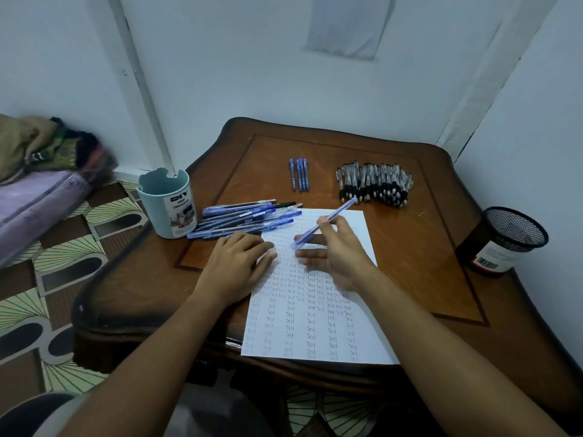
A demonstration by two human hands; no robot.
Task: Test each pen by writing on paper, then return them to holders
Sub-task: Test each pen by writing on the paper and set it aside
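Pinching a blue pen (325, 223) in right hand (339, 257), left hand (241, 263) spread flat on paper (315, 310) nearly filled with "Test"; both holders seemingly empty, pen piles unreturned.

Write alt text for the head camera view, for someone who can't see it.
A person's right hand holds a blue pen above a sheet of paper filled with the word "Test", while the left hand rests flat on the paper's edge. On the wooden table lie piles of pens, with a teal holder and a black mesh holder.
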